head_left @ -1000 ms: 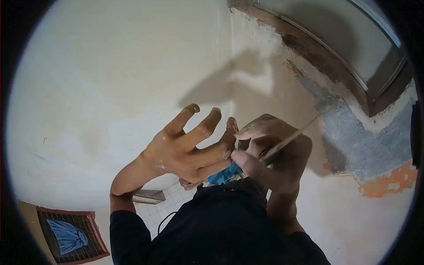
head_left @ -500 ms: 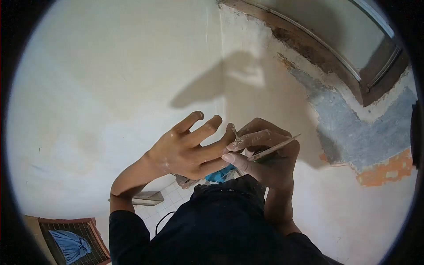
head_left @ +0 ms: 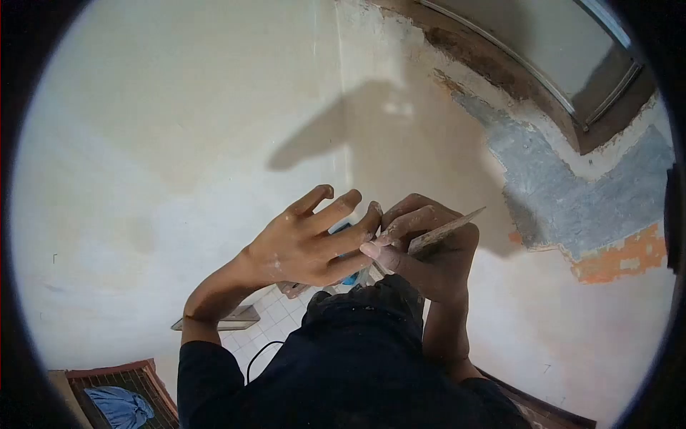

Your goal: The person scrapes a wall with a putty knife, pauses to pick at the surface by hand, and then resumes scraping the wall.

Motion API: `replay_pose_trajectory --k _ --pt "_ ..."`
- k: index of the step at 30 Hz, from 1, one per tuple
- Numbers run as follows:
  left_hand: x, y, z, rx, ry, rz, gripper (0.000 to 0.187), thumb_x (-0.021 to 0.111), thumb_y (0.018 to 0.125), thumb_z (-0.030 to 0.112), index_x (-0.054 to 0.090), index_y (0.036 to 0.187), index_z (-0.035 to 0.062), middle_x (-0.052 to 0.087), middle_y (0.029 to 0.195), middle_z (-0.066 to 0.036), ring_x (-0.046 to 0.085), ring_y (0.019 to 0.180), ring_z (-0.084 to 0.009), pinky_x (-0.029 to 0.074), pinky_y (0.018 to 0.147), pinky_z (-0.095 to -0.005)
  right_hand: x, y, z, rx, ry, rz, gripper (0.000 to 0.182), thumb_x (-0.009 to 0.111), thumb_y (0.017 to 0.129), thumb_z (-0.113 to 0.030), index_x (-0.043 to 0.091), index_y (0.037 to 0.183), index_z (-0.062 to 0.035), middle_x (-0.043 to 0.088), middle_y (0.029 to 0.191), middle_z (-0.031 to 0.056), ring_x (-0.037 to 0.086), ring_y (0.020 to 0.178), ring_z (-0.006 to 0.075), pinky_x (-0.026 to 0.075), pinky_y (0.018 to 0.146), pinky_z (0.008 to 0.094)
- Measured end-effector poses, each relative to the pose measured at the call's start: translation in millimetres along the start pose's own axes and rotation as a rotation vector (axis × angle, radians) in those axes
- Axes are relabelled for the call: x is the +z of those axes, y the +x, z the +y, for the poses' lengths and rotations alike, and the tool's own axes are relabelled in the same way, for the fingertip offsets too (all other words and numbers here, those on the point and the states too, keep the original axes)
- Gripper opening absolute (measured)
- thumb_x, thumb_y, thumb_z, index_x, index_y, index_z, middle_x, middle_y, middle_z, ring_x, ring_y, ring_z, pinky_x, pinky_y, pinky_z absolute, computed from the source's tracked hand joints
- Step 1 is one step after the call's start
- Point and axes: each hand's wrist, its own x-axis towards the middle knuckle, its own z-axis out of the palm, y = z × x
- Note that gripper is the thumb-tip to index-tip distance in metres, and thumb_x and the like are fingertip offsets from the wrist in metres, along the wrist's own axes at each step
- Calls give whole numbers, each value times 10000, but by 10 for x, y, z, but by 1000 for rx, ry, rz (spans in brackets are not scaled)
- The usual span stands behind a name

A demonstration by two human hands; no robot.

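Observation:
My left hand [head_left: 304, 239] is raised in front of my body, back side up, with its fingers bent and spread apart. White specks mark its skin. My right hand [head_left: 425, 250] meets it, the thumb and fingertips pressed against the left fingers' ends. Whatever may lie between the touching fingertips is hidden. Tucked in the right hand is a thin, flat scraper [head_left: 446, 232], seen nearly edge-on and pointing up to the right. Its handle end is covered by the palm. Pale dust coats the right fingers.
Ahead is a cream wall [head_left: 179, 121] meeting at a corner. On the right, grey plaster [head_left: 564, 182] and exposed orange brick [head_left: 622, 254] lie below a recessed wooden frame [head_left: 500, 57]. Low on the left, blue cloth [head_left: 118, 406] hangs on a grille above a tiled floor [head_left: 275, 307].
The view has shifted slightly, so the wall and frame sit a little further left and up. Both hands stay together, and the scraper's flat side shows more.

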Motion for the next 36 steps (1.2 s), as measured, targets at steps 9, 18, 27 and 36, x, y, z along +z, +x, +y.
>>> replay_pose_trajectory --k 9,18,27,36 --pt "173 -62 132 -1 -82 -23 132 703 715 194 632 813 140 605 1000 -46 571 956 -237 528 668 -349 -127 -204 149 173 8 44 305 803 669 22 617 908 -12 594 697 21 513 533 45 367 446 193" --pt "1003 -296 434 -842 -636 -153 151 688 800 91 622 928 45 656 890 -101 649 783 -269 528 668 -350 -756 -746 881 815 -463 376 232 653 877 -204 537 965 -24 524 655 6 459 450 64 362 381 216" --pt "652 191 120 -568 -1270 961 420 404 972 117 221 1306 -58 620 671 -167 600 557 -303 520 499 -390 -979 -354 229 834 -102 511 203 642 883 -174 503 976 -58 514 688 11 423 425 46 309 353 211" --pt "476 202 6 -231 -1410 1005 426 306 975 161 159 1313 -53 582 563 -118 580 486 -313 483 409 -373 -864 -458 365 893 -53 432 199 636 877 -190 503 973 -78 501 681 11 400 401 53 288 342 215"
